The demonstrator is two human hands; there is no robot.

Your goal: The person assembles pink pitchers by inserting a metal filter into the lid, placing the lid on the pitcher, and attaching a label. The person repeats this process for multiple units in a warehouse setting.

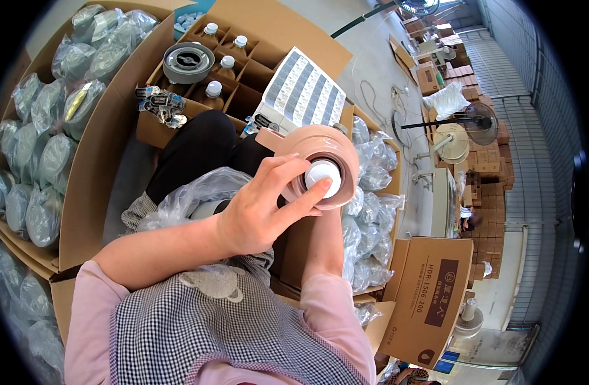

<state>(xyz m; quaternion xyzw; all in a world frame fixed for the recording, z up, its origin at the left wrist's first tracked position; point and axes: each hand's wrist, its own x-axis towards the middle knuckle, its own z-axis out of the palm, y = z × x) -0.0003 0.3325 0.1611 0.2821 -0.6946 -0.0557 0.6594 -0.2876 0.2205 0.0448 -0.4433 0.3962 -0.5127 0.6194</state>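
Observation:
In front of me is a pink jug (310,138) with a side handle, its round mouth turned up toward me. A white stopper (323,176) sits in the mouth. My left hand (262,202) reaches across from the left, thumb and fingers closed on the stopper. My right forearm rises to the jug, and my right hand (312,212) supports it from beneath; most of its fingers are hidden. A clear plastic bag (211,183) with a pale round-edged thing inside lies on my lap.
Left is a carton (95,186) of bagged items. Ahead, a divided carton (246,80) holds white-capped bottles (211,95), with a grey round part (187,62) and hanging tags (161,106). A sheet of labels (301,90) lies beside. More bagged items (371,218) and a printed carton (426,298) stand right.

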